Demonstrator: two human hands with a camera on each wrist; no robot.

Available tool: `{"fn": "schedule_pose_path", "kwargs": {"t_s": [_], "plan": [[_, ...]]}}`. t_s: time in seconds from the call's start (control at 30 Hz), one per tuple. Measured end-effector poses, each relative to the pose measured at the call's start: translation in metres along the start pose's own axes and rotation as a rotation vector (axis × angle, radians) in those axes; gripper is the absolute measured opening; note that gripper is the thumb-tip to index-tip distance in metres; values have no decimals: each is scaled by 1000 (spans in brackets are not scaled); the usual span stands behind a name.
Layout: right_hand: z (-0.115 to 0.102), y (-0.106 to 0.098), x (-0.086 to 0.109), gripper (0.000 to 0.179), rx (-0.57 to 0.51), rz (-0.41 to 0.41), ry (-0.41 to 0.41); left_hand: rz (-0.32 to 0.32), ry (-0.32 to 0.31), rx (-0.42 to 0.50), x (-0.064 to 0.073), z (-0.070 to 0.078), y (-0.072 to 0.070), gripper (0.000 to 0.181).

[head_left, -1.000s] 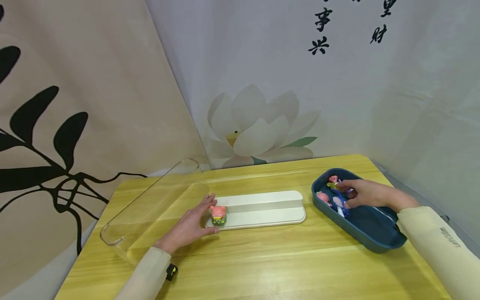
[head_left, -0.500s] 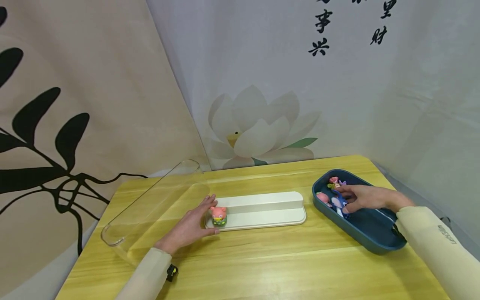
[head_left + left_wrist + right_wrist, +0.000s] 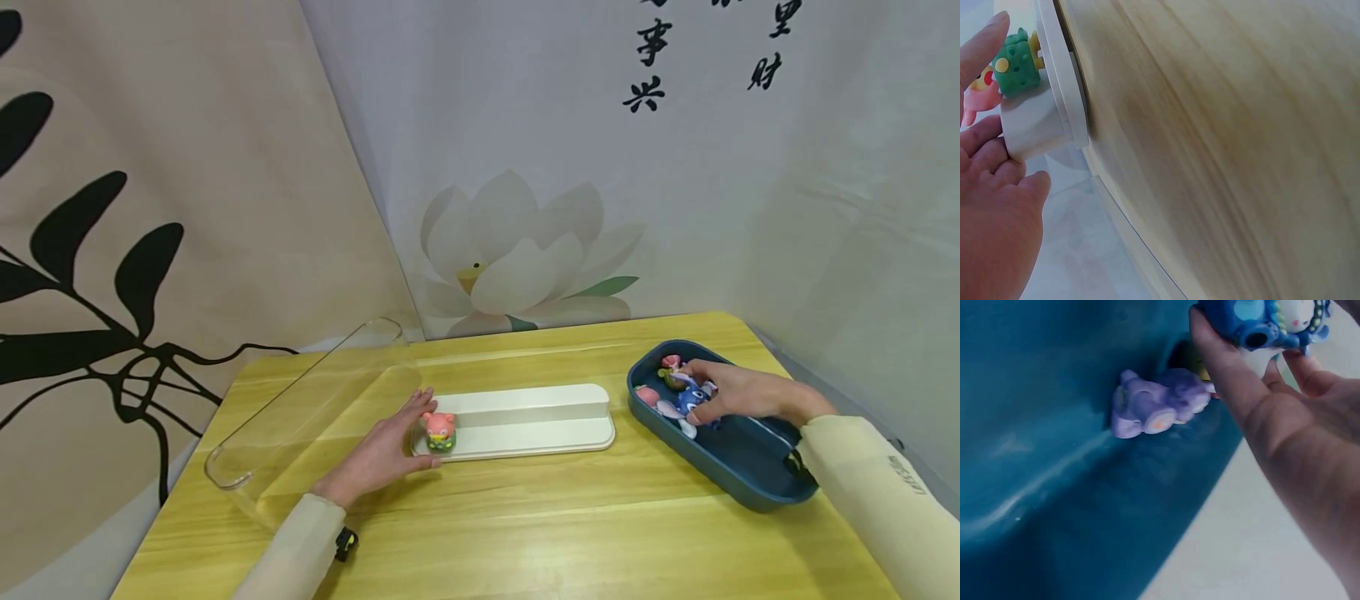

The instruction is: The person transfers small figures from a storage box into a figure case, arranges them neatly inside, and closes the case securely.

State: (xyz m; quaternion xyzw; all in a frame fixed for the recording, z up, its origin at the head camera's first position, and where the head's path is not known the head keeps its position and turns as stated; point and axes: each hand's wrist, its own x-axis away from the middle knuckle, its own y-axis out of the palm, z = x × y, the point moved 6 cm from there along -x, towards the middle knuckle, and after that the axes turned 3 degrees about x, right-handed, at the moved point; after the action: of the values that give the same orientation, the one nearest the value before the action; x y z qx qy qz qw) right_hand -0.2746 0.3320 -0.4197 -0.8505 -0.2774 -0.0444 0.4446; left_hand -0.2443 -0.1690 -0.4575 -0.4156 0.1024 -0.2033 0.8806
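Note:
Over the dark blue bin (image 3: 731,475), my right hand (image 3: 738,390) pinches a blue toy figurine (image 3: 693,398) between thumb and fingers. In the right wrist view this figurine (image 3: 1254,319) sits at the fingertips, partly cut off by the frame edge. Beneath it a purple toy figurine (image 3: 1154,403) lies in the bin. My left hand (image 3: 378,454) rests at the left end of the long white stepped stand (image 3: 532,425), fingers straight and thumb spread along its front. A pink figurine with a green lower part (image 3: 440,432) stands on that end, between thumb and fingers.
A clear plastic cover (image 3: 315,417) leans at the left, behind my left hand. More small figurines, one a pink figurine (image 3: 647,395), lie at the bin's far end. The wooden table (image 3: 525,525) ends at a printed curtain (image 3: 525,150) behind.
The blue figurine has turned and shifted slightly within the bin, gripped by my right hand. My left hand stays at the stand's end. The view has shifted a little.

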Motion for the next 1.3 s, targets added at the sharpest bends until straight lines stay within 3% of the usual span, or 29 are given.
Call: {"fn": "schedule_pose_path", "kwargs": {"t_s": [0.23, 0.4, 0.77, 1.0, 1.3], "plan": [[-13, -6, 5, 63, -77, 15, -26, 1, -2, -2, 0, -1, 0, 93], [-24, -12, 11, 61, -51, 54, -44, -2, 7, 3, 0, 0, -1, 92], [-50, -18, 23, 49, -115, 125, -90, 11, 20, -11, 0, 0, -1, 93], [-67, -11, 30, 41, -161, 169, -172, 8, 17, -3, 1, 0, -2, 93], [-111, 10, 30, 42, -292, 214, -322, 5, 20, 7, 1, 2, -2, 93]]}}
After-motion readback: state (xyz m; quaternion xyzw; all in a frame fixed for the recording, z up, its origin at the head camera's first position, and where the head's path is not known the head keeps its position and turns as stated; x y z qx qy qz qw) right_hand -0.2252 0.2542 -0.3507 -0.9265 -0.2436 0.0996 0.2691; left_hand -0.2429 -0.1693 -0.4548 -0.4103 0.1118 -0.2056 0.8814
